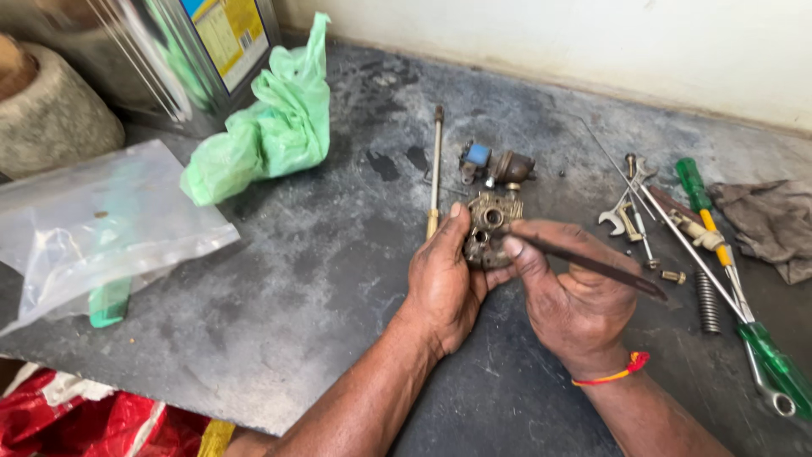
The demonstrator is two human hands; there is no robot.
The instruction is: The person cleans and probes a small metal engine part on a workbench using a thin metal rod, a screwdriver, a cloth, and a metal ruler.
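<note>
Dark, stained stone slab (279,279) under us, a pale wall running along its far edge, and we only have the head view to work from, so we take the small metal carburettor body (489,227) as our landmark for everything.

We see it held up just above the slab, near the middle of the view. Our left hand (444,283) wraps it from the left side, thumb pressed against its upper left edge, fingers curled behind it. Our right hand (575,296) comes in from the right, closed around a thin dark blade-like tool (592,265); the index finger and thumb pinch the tool close to its tip, which touches the carburettor body's right face. A red and yellow thread band (616,372) sits on that wrist.

Just behind the carburettor body lie a brownish fitting with a blue part (495,165), and a long thin rod (436,169) runs away from its left side. To its right we have a small spanner (622,211), a loose bolt (674,276), a coil spring (707,301), green-handled screwdrivers (774,364) and a grey rag (765,220). Well to its left sit a crumpled green plastic bag (271,127), a clear plastic pouch (101,224) and a shiny metal tin (161,59)
</note>
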